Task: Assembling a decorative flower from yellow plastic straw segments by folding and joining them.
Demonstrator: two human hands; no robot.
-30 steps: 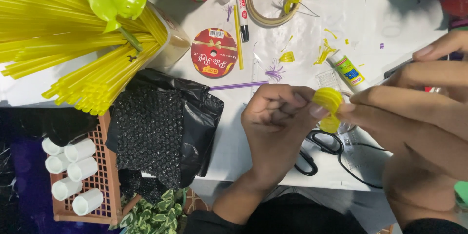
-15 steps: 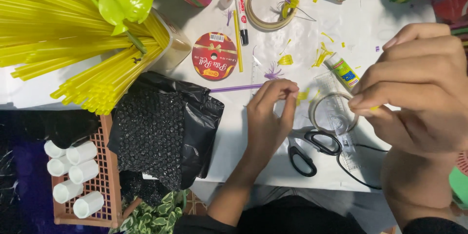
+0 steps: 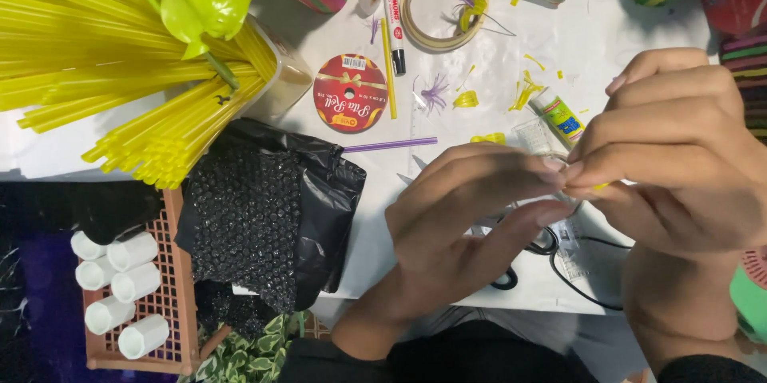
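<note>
Looking down, head view: two bare hands meet over a white table (image 3: 607, 31).
Left hand: the left hand (image 3: 463, 231) is low in the middle, its fingers (image 3: 495, 179) stretched toward 3 o'clock.
Right hand: the right hand (image 3: 679, 159) is at the right side, its fingers (image 3: 639, 163) curled toward 9 o'clock.
Grip, left: fingertips pressed close, touching the right fingertips; I cannot tell if they hold anything.
Grip, right: fingertips pinching a tiny yellow strip piece (image 3: 601, 186) that peeks out between them.
Where the piece is: right at the spot where both hands touch, above the table edge.
Under the hands: black-handled scissors (image 3: 507, 277) and a thin black cord (image 3: 583, 291), partly hidden.
At 12 o'clock from the hands: a small glue tube with a green label (image 3: 559, 115), little yellow scraps (image 3: 523, 95) and a long thin purple straw (image 3: 391, 144).
Further up: a ring of clear sticky tape (image 3: 415, 23), a white marker pen (image 3: 393, 23) and a round red ribbon spool (image 3: 350, 92).
At 10 o'clock: a big heap of long yellow plastic straws (image 3: 80, 55) with a shiny green leaf shape (image 3: 204, 9) on top.
At 9 o'clock: a black bubbly plastic bag (image 3: 264, 215).
At 8 o'clock: a brown plastic basket (image 3: 172, 303) holding short white tubes (image 3: 120, 287).
</note>
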